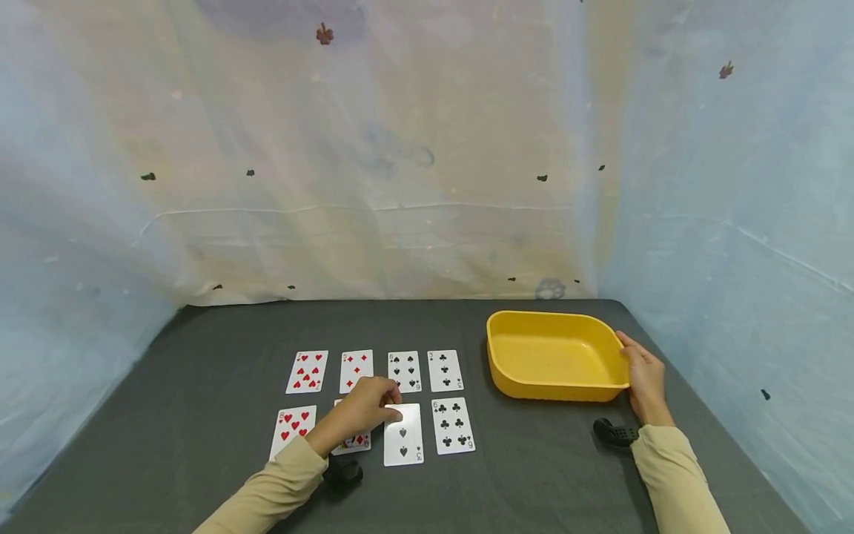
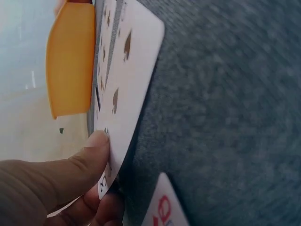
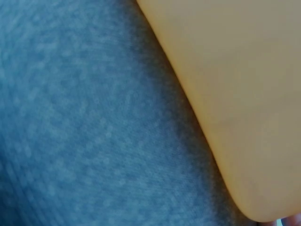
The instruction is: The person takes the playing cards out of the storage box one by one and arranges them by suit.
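Observation:
My left hand (image 1: 365, 406) pinches the top edge of a spades playing card (image 1: 403, 443), with the thumb on its face and fingers beneath. In the left wrist view the card (image 2: 127, 70) stands tilted off the dark cloth, two spade pips showing. Behind the hand, a diamonds card (image 1: 356, 443) lies partly hidden. At the right, my right hand (image 1: 646, 380) grips the right end of a yellow plastic tray (image 1: 554, 393). Only the tray's blurred wall (image 3: 244, 117) and a bit of fingertip show in the right wrist view.
Face-up cards form two rows: hearts (image 1: 308, 372), diamonds (image 1: 356, 369), spades (image 1: 404, 371) and clubs (image 1: 445, 371) behind; hearts (image 1: 293, 426) and clubs (image 1: 453, 426) in front. A dark cloth (image 1: 167, 445) covers the table. Pale sheeting (image 1: 400, 245) hangs behind and at both sides.

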A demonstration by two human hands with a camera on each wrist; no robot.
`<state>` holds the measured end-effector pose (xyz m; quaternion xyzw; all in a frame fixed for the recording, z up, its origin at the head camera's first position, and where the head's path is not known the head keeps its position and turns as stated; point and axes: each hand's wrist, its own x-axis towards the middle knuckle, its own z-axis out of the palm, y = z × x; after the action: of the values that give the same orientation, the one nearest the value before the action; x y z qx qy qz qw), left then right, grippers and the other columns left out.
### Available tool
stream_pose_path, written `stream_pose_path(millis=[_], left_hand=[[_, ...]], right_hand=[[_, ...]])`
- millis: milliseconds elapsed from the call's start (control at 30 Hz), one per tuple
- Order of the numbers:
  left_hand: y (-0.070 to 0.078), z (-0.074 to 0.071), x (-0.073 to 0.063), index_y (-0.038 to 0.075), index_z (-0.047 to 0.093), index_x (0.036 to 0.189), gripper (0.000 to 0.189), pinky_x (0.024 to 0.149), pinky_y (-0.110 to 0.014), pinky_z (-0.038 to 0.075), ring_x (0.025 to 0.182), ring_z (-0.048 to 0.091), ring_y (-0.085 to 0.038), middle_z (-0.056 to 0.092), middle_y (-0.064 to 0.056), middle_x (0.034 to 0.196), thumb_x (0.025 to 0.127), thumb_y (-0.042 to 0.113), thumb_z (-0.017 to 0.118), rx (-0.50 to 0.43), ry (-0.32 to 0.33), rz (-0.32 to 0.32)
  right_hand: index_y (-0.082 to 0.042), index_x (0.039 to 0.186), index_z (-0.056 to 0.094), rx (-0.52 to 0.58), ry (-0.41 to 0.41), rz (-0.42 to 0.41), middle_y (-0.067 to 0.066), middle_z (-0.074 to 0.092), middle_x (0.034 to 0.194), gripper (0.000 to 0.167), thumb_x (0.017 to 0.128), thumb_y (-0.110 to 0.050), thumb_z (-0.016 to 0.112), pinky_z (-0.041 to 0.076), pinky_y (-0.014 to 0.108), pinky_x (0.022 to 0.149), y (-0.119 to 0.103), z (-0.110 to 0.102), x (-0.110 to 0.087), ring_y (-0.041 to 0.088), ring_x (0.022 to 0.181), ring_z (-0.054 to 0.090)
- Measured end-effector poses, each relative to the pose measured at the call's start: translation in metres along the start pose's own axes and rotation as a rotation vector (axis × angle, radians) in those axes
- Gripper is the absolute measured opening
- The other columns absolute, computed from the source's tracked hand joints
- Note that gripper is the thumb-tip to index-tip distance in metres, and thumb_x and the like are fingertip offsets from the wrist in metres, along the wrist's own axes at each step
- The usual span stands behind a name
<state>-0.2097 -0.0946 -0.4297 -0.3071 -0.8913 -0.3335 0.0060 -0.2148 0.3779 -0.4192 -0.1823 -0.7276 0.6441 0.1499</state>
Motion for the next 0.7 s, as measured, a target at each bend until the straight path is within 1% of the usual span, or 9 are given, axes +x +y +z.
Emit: stream_pose_path(millis=[67, 133, 300, 433, 567, 633, 700], left_hand=[[-0.0012, 0.0015, 0.0003, 0.006, 0.063, 0.078, 0.019, 0.057, -0.026, 0.042, 0.063, 0.047, -0.006, 0.053, 0.007, 0.068, 0.076, 0.005, 0.082, 0.005, 0.001, 0.006], [-0.0023, 0.0025, 0.0002, 0.006, 0.063, 0.077, 0.019, 0.058, -0.026, 0.041, 0.063, 0.047, -0.007, 0.052, 0.006, 0.069, 0.075, 0.005, 0.082, 0.005, 0.002, 0.012], [-0.0053, 0.0043, -0.0007, 0.005, 0.062, 0.075, 0.02, 0.058, -0.026, 0.04, 0.064, 0.046, -0.01, 0.049, 0.004, 0.068, 0.075, 0.003, 0.082, -0.004, 0.0, 0.036], [-0.007, 0.0055, -0.0005, 0.005, 0.061, 0.076, 0.021, 0.058, -0.026, 0.038, 0.063, 0.044, -0.011, 0.047, 0.003, 0.067, 0.075, 0.002, 0.081, -0.001, 0.004, 0.054], [-0.0076, 0.0068, -0.0002, 0.006, 0.06, 0.077, 0.021, 0.058, -0.027, 0.038, 0.064, 0.043, -0.01, 0.047, 0.001, 0.068, 0.074, 0.001, 0.081, 0.008, 0.01, 0.065], [-0.0081, 0.0072, -0.0004, 0.006, 0.061, 0.078, 0.021, 0.059, -0.027, 0.038, 0.064, 0.043, -0.01, 0.048, 0.001, 0.069, 0.074, 0.002, 0.081, 0.008, 0.017, 0.064], [-0.0088, 0.0064, -0.0009, 0.007, 0.062, 0.079, 0.021, 0.059, -0.027, 0.039, 0.065, 0.045, -0.01, 0.049, 0.002, 0.069, 0.074, 0.002, 0.081, 0.002, 0.024, 0.056]], right_hand=[[-0.006, 0.146, 0.04, 0.008, 0.002, 0.0, 0.01, 0.032, 0.153, 0.047, 0.103, -0.022, 0.04, 0.044, 0.01, 0.08, 0.0007, -0.0001, 0.0002, 0.023, 0.138, 0.033], [-0.006, 0.146, 0.04, 0.01, 0.006, 0.001, 0.009, 0.033, 0.153, 0.047, 0.103, -0.022, 0.04, 0.044, 0.01, 0.082, 0.0011, 0.0001, -0.0001, 0.022, 0.138, 0.032], [-0.006, 0.146, 0.04, 0.027, 0.022, 0.025, 0.006, 0.034, 0.153, 0.046, 0.103, -0.022, 0.04, 0.039, 0.018, 0.095, 0.0016, 0.0017, 0.0012, 0.02, 0.139, 0.032], [-0.008, 0.147, 0.04, 0.027, 0.025, 0.033, 0.007, 0.033, 0.153, 0.045, 0.103, -0.022, 0.039, 0.036, 0.024, 0.101, 0.0017, 0.0035, 0.003, 0.02, 0.139, 0.031], [-0.008, 0.147, 0.04, 0.021, 0.019, 0.032, 0.008, 0.032, 0.154, 0.045, 0.104, -0.021, 0.039, 0.036, 0.025, 0.102, 0.0019, 0.0036, 0.0025, 0.021, 0.139, 0.031], [-0.007, 0.147, 0.04, 0.031, 0.014, 0.036, 0.007, 0.032, 0.154, 0.046, 0.103, -0.021, 0.039, 0.037, 0.022, 0.1, 0.0021, 0.0031, 0.0025, 0.02, 0.139, 0.031], [-0.007, 0.147, 0.04, 0.04, 0.006, 0.035, 0.006, 0.032, 0.154, 0.046, 0.103, -0.021, 0.04, 0.04, 0.017, 0.095, 0.0025, 0.0019, 0.0031, 0.02, 0.139, 0.031]])
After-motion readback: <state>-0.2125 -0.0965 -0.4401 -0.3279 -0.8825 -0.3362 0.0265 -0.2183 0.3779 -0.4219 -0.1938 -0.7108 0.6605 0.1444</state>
